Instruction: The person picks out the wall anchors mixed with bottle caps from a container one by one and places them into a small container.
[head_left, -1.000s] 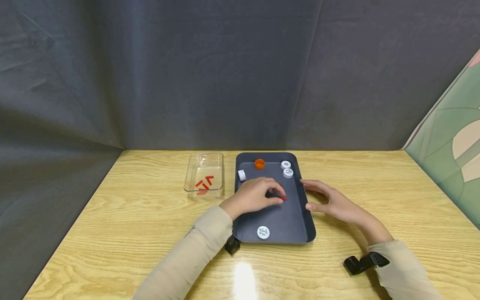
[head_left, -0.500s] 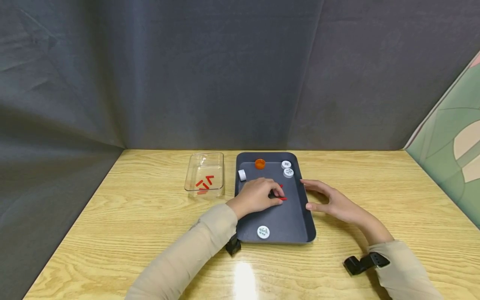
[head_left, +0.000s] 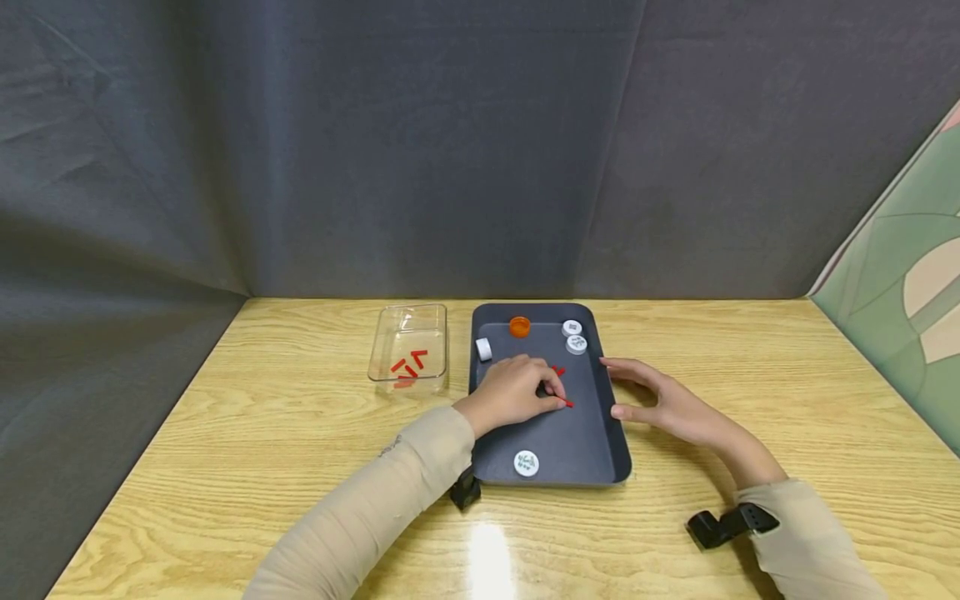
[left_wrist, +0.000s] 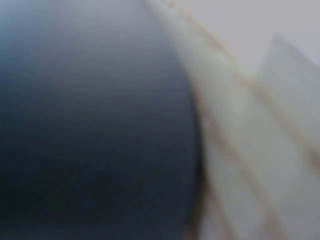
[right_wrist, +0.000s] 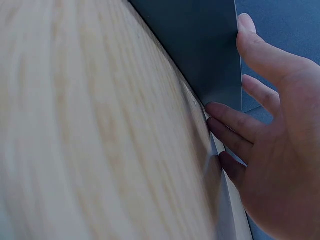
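Note:
In the head view my left hand [head_left: 517, 390] reaches over the dark grey tray [head_left: 551, 468], thumb and index finger pinching a small red stick [head_left: 567, 404] near the tray's middle. Just beyond the fingertips, several red sticks [head_left: 558, 371] lie partly hidden by the hand. My right hand [head_left: 671, 406] rests at the tray's right wall. The right wrist view has the hand [right_wrist: 280, 135] with thumb and fingers spread, fingertips against the dark tray side [right_wrist: 200, 45]. In the left wrist view only a blurred dark surface and pale wood appear; that hand is out of sight.
Inside the tray are an orange cap [head_left: 520, 327], a white cap on its side [head_left: 483, 349], two white caps [head_left: 576, 344] at the back right, and one white cap [head_left: 527, 463] in front. A clear container [head_left: 382, 337] with several red sticks stands left on the wooden table [head_left: 262, 417].
The pinched red stick has tilted, its free end swinging slightly towards the front. My left hand has shifted only a little, uncovering more of the red sticks behind. The right hand stays in place.

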